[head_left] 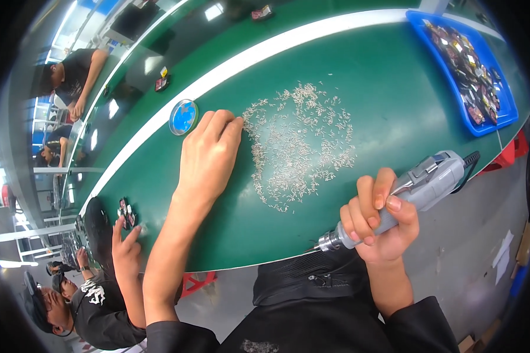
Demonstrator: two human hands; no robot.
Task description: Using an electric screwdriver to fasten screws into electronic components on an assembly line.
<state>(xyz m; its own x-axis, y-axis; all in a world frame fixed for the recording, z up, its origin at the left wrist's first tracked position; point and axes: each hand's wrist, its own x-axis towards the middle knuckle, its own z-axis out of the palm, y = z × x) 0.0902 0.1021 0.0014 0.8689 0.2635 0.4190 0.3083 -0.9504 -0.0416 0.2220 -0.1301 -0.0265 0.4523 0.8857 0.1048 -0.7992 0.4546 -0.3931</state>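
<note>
My right hand (384, 220) is wrapped round a grey electric screwdriver (429, 179), held at the table's near edge with its silver chuck and thin bit pointing left. A dark cable leaves the tool's back end. My left hand (209, 154) rests over the green table with its fingers bent and pressed together at the left rim of a spread of tiny, slender silvery pieces (294, 159), which look like small screws or pins. Whatever those fingertips hold, if anything, is too small to make out. Just beyond that hand sits a small round dish (184, 117) with bright blue contents.
A blue tray (493, 126) full of small dark packaged-looking parts stands at the far right. A white strip (247, 59) crosses the green table (377, 76). Single parts (162, 80) lie past it. At left, a co-worker's hand (126, 250) is near more parts; other people sit farther off.
</note>
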